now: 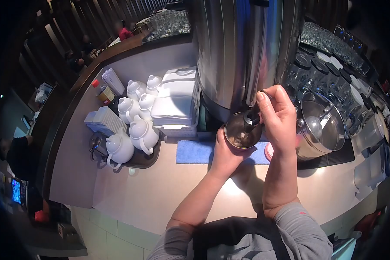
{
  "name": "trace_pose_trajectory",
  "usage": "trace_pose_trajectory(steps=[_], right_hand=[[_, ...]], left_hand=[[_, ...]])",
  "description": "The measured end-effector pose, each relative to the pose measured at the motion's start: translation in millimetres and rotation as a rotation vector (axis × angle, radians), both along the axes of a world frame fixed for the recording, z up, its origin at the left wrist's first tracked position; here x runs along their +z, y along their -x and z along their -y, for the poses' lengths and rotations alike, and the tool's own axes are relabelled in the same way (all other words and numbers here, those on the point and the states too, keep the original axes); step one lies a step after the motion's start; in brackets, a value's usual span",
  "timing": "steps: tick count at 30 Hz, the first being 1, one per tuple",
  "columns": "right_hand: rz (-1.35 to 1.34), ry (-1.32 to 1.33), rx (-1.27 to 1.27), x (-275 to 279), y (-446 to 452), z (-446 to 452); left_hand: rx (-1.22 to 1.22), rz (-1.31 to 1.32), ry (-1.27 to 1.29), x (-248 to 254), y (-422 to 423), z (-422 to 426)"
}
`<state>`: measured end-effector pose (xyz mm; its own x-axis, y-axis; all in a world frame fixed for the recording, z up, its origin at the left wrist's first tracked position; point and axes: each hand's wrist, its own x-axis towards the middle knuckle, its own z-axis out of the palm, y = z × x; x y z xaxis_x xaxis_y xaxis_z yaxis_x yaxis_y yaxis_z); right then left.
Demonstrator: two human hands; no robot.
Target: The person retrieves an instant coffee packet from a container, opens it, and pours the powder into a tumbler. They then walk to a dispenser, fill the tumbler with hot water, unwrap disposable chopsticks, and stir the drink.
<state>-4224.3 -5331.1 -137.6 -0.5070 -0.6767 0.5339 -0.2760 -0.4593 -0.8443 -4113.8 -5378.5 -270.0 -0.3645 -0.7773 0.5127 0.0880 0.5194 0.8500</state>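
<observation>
My left hand (227, 158) is wrapped round a dark round cup (239, 141) with a shiny rim and holds it under the black spout (250, 119) of a tall metal urn (221, 56). The spout's end is at the cup's mouth. What the cup contains cannot be made out clearly. My right hand (278, 117) pinches the tap lever (260, 92) just above the spout; its fingers cover most of the lever. Beneath the hands lies a blue cloth (197, 151) on the counter (173, 186).
To the left, several white teapots (143, 132) stand on a brown tray (145, 161), near a white basket (177, 130) of napkins and a red-capped bottle (103, 92). Close by my right forearm is a metal pot (318, 149) with a ladle (315, 127). Glass jugs (320, 71) line the right side.
</observation>
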Motion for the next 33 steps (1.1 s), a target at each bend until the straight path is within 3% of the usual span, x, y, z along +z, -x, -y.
trace_pose_trajectory(steps=[9,23,27,33], right_hand=[[0.003,-0.003,-0.018,2,-1,-1],[-0.035,-0.003,-0.054,0,0,1],[0.005,0.006,-0.003,1,0,0],[-0.02,-0.011,-0.053,1,-1,0]], left_hand=[[0.056,0.091,-0.035,5,-3,-5],[0.028,0.028,-0.153,4,2,-7],[-0.052,-0.092,-0.131,4,5,0],[-0.207,0.048,-0.263,-1,6,4]])
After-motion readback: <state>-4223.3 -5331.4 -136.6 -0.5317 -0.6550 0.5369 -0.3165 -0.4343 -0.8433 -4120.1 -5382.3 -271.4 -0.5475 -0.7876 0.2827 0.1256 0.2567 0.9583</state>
